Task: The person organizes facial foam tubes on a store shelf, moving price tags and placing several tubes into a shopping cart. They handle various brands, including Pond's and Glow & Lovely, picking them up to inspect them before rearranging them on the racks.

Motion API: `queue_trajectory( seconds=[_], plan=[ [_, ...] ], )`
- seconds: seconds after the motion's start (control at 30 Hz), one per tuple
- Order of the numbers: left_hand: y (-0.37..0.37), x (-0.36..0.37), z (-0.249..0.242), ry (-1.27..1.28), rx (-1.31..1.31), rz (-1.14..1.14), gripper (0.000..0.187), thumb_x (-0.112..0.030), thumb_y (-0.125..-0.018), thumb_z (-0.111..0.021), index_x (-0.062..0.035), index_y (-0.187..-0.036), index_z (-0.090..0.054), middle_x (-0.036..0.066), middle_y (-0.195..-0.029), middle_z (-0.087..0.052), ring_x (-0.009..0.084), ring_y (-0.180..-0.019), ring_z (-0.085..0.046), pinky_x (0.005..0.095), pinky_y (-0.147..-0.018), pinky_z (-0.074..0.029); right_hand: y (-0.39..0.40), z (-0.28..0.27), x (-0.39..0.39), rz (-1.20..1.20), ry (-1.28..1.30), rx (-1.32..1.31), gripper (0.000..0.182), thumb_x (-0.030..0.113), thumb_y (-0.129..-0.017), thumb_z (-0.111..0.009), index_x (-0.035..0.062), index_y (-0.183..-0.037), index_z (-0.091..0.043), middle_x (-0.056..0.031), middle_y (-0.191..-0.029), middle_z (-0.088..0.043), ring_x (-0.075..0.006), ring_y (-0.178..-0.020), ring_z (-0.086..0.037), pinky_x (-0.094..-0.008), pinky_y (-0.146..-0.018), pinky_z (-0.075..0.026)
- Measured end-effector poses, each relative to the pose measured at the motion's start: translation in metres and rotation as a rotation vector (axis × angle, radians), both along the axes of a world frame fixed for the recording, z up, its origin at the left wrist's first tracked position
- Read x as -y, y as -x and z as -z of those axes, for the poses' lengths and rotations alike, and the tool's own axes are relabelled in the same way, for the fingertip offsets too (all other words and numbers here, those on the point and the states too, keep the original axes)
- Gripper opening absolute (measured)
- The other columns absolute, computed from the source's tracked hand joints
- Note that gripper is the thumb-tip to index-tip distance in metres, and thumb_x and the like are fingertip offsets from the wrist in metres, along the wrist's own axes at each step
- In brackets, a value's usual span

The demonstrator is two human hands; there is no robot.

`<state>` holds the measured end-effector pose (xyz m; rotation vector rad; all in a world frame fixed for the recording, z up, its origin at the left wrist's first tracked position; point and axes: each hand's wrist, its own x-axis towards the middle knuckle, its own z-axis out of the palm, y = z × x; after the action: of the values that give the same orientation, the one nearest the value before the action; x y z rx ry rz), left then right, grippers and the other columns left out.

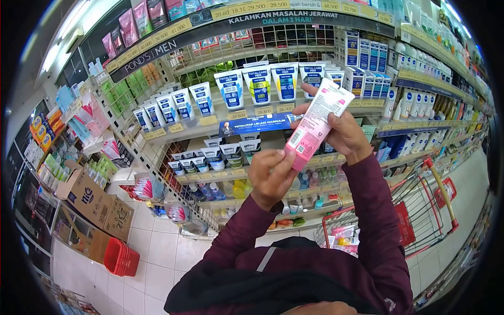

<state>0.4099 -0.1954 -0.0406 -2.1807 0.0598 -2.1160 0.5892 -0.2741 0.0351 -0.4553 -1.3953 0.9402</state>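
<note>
Between my hands, in front of the shelf, is a pink-and-white tube [318,122], tilted with its white end up and to the right. Small print, a barcode and a square code show on the side facing me. My right hand [346,134] grips its middle, thumb across the near face and fingers behind. At the lower pink end, my left hand [273,176] pinches the corner with closed fingers. Just behind the tube stands a row of white-and-blue Total Care Men tubes [229,90] on the shelf.
A wire shopping cart [420,205] with goods in it is at my right. Red baskets [122,257] are stacked on the tiled floor at left, beside cardboard boxes [94,202]. Lower shelves hold dark Men's Biore tubes [231,152]; Nivea products [420,105] line the right side.
</note>
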Motion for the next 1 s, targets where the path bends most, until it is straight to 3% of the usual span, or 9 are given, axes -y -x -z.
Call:
queue_trajectory(
  seconds=[0.47,0.57,0.63,0.67,0.73,0.83,0.87,0.97,1.0],
  plan=[
    [0.008,0.002,0.025,-0.176,0.032,-0.123,0.045,-0.013,-0.064,-0.083,-0.0241,-0.106,-0.071,-0.003,-0.107,-0.052,0.0186,-0.091,-0.052,0.0374,-0.075,-0.040,0.005,-0.019,-0.017,-0.217,0.026,0.210,0.098,0.053,-0.088,-0.066,-0.0010,-0.153,-0.016,-0.0193,-0.113,-0.065,-0.0318,-0.103,-0.068,-0.0418,-0.090,-0.055],
    [0.007,-0.005,0.021,-0.058,0.086,-0.030,0.051,-0.017,-0.061,-0.087,-0.0218,-0.108,-0.068,-0.001,-0.104,-0.053,0.0198,-0.090,-0.053,0.0376,-0.074,-0.041,0.006,-0.020,-0.018,-0.216,0.033,0.202,0.101,0.047,-0.085,-0.073,-0.0004,-0.153,-0.016,-0.0198,-0.117,-0.064,-0.0309,-0.105,-0.067,-0.0412,-0.091,-0.055],
    [0.004,-0.013,0.018,-0.008,0.141,0.036,0.056,-0.022,-0.061,-0.091,-0.0135,-0.110,-0.065,0.003,-0.100,-0.054,0.0216,-0.089,-0.053,0.0367,-0.076,-0.042,0.010,-0.021,-0.014,-0.010,-0.012,0.273,0.122,0.044,-0.071,-0.086,-0.0023,-0.154,-0.010,-0.0211,-0.119,-0.063,-0.0325,-0.107,-0.066,-0.0423,-0.090,-0.055],
    [0.002,-0.017,0.019,0.187,0.184,0.243,0.056,-0.023,-0.064,-0.090,-0.0088,-0.111,-0.064,0.004,-0.100,-0.055,0.0217,-0.090,-0.053,0.0354,-0.077,-0.043,0.013,-0.021,-0.011,-0.019,0.065,0.192,0.128,0.034,-0.064,-0.093,-0.0007,-0.154,-0.009,-0.0218,-0.125,-0.061,-0.0315,-0.112,-0.065,-0.0422,-0.094,-0.053],
    [0.000,-0.024,0.023,0.493,0.221,0.621,0.058,-0.025,-0.071,-0.088,0.0008,-0.115,-0.062,0.007,-0.102,-0.055,0.0198,-0.094,-0.054,0.0318,-0.084,-0.044,0.020,-0.015,-0.012,-0.003,0.091,0.157,0.108,0.024,-0.067,-0.091,-0.0002,-0.149,-0.025,-0.0207,-0.122,-0.063,-0.0303,-0.113,-0.064,-0.0410,-0.096,-0.053],
    [0.003,-0.027,0.022,0.716,0.181,0.884,0.058,-0.025,-0.073,-0.087,0.0018,-0.118,-0.061,0.006,-0.105,-0.056,0.0174,-0.099,-0.054,0.0307,-0.090,-0.043,0.028,0.003,-0.027,0.045,-0.056,0.217,0.059,0.002,-0.076,-0.080,-0.0006,-0.127,-0.050,-0.0194,-0.120,-0.064,-0.0279,-0.117,-0.061,-0.0385,-0.099,-0.052],
    [0.006,-0.032,0.022,0.764,0.151,0.941,0.066,-0.029,-0.074,-0.087,0.0025,-0.124,-0.058,0.008,-0.112,-0.056,0.0169,-0.105,-0.055,0.0306,-0.093,-0.043,0.031,0.002,-0.030,0.077,-0.068,0.236,0.055,0.002,-0.077,-0.079,-0.0003,-0.125,-0.051,-0.0193,-0.121,-0.064,-0.0283,-0.117,-0.062,-0.0396,-0.099,-0.052],
    [0.019,-0.053,0.014,0.765,0.108,0.832,0.078,-0.033,-0.072,-0.087,0.0023,-0.132,-0.052,0.010,-0.119,-0.056,0.0173,-0.111,-0.054,0.0308,-0.094,-0.042,0.039,-0.005,-0.046,0.104,-0.104,0.188,0.047,0.002,-0.079,-0.077,0.0014,-0.121,-0.055,-0.0170,-0.119,-0.064,-0.0268,-0.112,-0.062,-0.0397,-0.095,-0.052],
    [0.026,-0.066,0.017,0.752,0.082,0.808,0.086,-0.033,-0.073,-0.087,0.0009,-0.139,-0.045,0.011,-0.127,-0.056,0.0181,-0.118,-0.052,0.0315,-0.096,-0.040,0.036,-0.015,-0.057,0.288,-0.355,0.329,0.046,0.002,-0.079,-0.077,0.0012,-0.119,-0.056,-0.0154,-0.117,-0.064,-0.0256,-0.109,-0.062,-0.0387,-0.092,-0.052]
  ],
)
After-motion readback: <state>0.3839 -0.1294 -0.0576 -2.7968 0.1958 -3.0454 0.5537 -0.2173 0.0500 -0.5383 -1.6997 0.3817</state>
